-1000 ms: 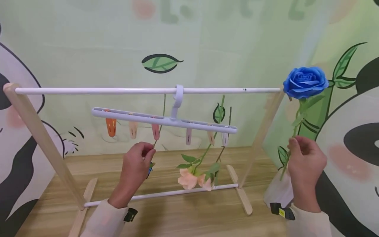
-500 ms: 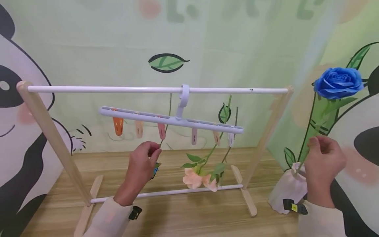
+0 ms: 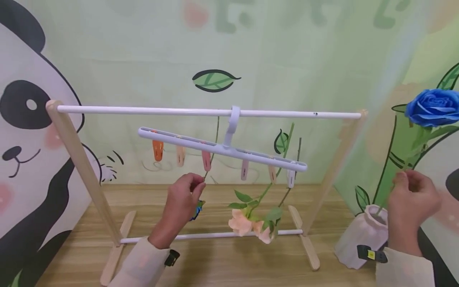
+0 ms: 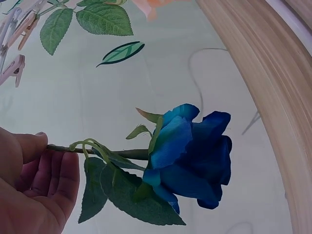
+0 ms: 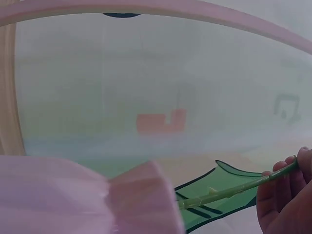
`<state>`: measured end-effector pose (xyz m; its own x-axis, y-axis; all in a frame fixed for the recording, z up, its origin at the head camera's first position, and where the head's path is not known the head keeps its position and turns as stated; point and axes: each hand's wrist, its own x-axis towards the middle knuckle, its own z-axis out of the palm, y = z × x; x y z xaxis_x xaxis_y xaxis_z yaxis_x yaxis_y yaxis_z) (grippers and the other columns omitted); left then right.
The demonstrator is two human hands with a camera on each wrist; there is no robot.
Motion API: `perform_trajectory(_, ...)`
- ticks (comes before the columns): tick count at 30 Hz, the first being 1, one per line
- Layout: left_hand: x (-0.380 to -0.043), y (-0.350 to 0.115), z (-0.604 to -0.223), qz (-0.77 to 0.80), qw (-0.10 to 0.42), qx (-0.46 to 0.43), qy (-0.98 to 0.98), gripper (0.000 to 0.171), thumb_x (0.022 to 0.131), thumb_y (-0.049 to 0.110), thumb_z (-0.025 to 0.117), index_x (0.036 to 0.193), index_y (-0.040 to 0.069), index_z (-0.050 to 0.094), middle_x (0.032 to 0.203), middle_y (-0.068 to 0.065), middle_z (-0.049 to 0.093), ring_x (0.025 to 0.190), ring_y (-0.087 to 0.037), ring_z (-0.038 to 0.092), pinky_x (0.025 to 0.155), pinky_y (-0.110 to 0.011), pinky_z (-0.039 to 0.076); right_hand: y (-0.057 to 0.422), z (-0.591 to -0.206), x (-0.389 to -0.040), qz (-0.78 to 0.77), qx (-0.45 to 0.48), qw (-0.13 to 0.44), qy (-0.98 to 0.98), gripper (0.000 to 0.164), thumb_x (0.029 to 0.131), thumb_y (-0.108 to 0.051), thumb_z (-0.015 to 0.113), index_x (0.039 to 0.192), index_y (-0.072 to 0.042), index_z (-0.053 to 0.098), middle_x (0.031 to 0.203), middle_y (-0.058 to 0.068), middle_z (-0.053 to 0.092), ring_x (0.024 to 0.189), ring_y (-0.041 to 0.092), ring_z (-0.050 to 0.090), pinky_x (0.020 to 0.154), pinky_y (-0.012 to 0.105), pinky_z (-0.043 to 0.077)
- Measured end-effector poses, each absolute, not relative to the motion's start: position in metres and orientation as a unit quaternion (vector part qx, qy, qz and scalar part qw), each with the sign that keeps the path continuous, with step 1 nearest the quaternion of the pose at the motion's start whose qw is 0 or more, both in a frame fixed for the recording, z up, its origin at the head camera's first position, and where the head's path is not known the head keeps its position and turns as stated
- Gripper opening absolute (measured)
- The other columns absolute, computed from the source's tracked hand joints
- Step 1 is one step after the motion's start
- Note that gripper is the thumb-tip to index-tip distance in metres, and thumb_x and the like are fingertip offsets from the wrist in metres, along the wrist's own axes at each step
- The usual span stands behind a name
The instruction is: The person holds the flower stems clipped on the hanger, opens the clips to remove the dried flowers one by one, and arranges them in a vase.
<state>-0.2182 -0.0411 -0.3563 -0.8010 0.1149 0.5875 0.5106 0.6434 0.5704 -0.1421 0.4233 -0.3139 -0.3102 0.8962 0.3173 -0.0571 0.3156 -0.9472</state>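
Note:
My left hand pinches the thin stem of a blue rose that hangs flower-down below a pink clip. In the head view, this hand mostly hides that flower. At the right, the thumb and fingers of my right hand pinch the green stem of another blue rose, held flower-up. Its lower stem runs into the mouth of a white fluted vase, which the right wrist view shows up close. A lilac clip hanger tilts down to the right.
The hanger hooks over the white top rod of a wooden-sided rack. Peach flowers hang head-down from its right-hand clips. An orange clip hangs at the left end. A white lower rod crosses near the tabletop.
My right hand has carried its blue rose rightward and down, and the stem end has gone into the vase mouth. The left hand keeps its pinch. The head view has swung left.

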Motion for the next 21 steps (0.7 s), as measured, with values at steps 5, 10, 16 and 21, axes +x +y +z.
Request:
perform_trajectory(5, -0.217, -0.042, -0.356, -0.387, 0.251, -0.175, -0.870, 0.015, 0.092, 0.010, 0.075, 0.103, 0.003, 0.069, 0.091, -0.010, 0.071, 0.078, -0.019, 0.062, 0.074, -0.034, 0.062, 0.426, -0.328, -0.143, 0.472, -0.330, 0.487, -0.657, 0.010, 0.101, -0.027, 0.062, 0.107, -0.026, 0.070, 0.082, -0.025, 0.052, 0.077, -0.007, 0.049, 0.074, 0.015, 0.036)
perform_trajectory(10, -0.217, -0.040, -0.356, -0.386, 0.254, -0.178, -0.869, 0.015, 0.092, 0.010, 0.075, 0.103, 0.003, 0.069, 0.091, -0.010, 0.070, 0.077, -0.019, 0.062, 0.073, -0.033, 0.062, 0.430, -0.337, -0.141, 0.478, -0.336, 0.469, -0.663, 0.014, 0.100, -0.029, 0.063, 0.111, -0.024, 0.070, 0.081, -0.026, 0.054, 0.078, -0.006, 0.049, 0.074, 0.015, 0.036)
perform_trajectory(16, -0.217, -0.040, -0.356, -0.387, 0.252, -0.179, -0.869, 0.014, 0.093, 0.011, 0.074, 0.102, 0.002, 0.069, 0.091, -0.010, 0.071, 0.078, -0.019, 0.063, 0.073, -0.033, 0.061, 0.431, -0.345, -0.136, 0.502, -0.341, 0.444, -0.659, 0.011, 0.098, -0.028, 0.064, 0.109, -0.028, 0.068, 0.080, -0.027, 0.059, 0.077, -0.007, 0.054, 0.071, 0.013, 0.039)
perform_trajectory(21, -0.216, -0.043, -0.355, -0.384, 0.246, -0.173, -0.873, 0.013, 0.093, 0.010, 0.074, 0.102, 0.002, 0.069, 0.091, -0.010, 0.071, 0.078, -0.019, 0.063, 0.073, -0.035, 0.061, 0.426, -0.353, -0.133, 0.487, -0.354, 0.425, -0.676, 0.026, 0.099, -0.036, 0.063, 0.121, -0.022, 0.069, 0.087, -0.027, 0.056, 0.083, -0.007, 0.052, 0.077, 0.014, 0.038)
